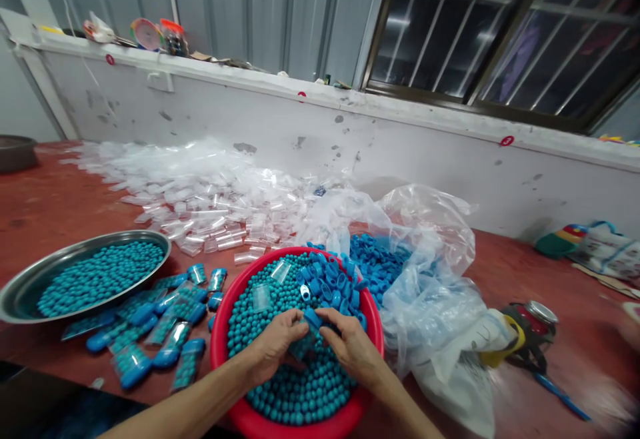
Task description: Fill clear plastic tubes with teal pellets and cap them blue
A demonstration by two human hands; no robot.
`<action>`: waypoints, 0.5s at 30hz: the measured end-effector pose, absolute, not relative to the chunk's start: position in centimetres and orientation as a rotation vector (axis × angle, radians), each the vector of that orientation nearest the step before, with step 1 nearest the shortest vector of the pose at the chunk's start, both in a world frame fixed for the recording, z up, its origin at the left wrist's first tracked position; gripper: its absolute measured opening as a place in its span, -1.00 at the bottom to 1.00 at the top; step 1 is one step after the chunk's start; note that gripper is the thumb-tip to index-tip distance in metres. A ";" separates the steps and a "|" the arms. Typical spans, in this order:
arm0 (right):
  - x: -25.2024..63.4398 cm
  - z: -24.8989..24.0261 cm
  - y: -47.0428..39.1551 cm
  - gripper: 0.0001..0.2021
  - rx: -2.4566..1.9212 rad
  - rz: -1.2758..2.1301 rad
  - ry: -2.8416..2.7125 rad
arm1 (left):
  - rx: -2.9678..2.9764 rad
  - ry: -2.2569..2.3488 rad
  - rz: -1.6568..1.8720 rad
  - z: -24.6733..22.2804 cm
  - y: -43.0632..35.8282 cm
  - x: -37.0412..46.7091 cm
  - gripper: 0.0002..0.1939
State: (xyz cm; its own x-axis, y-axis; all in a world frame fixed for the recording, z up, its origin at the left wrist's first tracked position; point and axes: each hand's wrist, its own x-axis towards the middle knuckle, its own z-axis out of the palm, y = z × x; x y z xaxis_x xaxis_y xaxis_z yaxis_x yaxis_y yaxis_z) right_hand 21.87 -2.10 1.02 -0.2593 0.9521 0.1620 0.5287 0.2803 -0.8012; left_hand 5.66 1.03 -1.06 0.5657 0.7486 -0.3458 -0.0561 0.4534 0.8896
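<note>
Over a red basin (220,339) of teal beads (300,396), my two hands meet. My left hand (274,346) is closed round a small clear container (301,348), partly hidden by the fingers; it seems to have beads in it. With thumb and fingers, my right hand (351,344) grips a blue cap (313,320) at the container's upper end. Whether the cap is fully seated cannot be seen. Two clear empty containers (261,298) lie on the beads, and a heap of blue caps (330,279) fills the basin's far right part.
Filled, capped containers (175,346) lie left of the basin, beside a metal tray (163,252) of teal beads. Behind spreads a large pile of clear containers (215,192). A plastic bag (430,292) with more blue caps stands right, near a blue pen-like stick (563,397).
</note>
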 end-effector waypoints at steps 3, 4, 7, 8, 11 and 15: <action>21.7 1.1 -2.1 -0.73 -1.336 0.903 -1.742 | 1.030 0.894 0.601 -0.6 0.9 5.7 -0.59; 21.5 1.0 -2.1 -0.74 -1.344 0.897 -1.701 | 1.049 0.910 0.623 -0.4 0.8 5.7 -0.59; 21.0 0.6 -1.9 -0.76 -1.333 0.887 -1.643 | 1.121 0.953 0.699 -0.1 0.6 5.9 -0.62; 20.9 0.6 -1.9 -0.76 -1.324 0.900 -1.636 | 1.149 0.968 0.714 -0.1 0.5 5.9 -0.64; 21.1 0.6 -1.8 -0.77 -1.316 0.966 -1.623 | 1.221 1.005 0.721 -0.4 0.2 5.9 -0.72; 21.7 1.0 -1.8 -0.78 -1.314 0.978 -1.670 | 1.241 1.041 0.704 -0.5 0.1 6.0 -0.77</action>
State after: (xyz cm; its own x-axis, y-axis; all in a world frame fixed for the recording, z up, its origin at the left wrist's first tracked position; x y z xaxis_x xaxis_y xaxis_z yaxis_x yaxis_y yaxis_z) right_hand 21.66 -1.80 0.98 -0.1605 0.9803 0.1151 0.3790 0.1689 -0.9099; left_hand 5.97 0.07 -0.49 0.3956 0.8855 -0.2438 0.1034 0.2209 0.9698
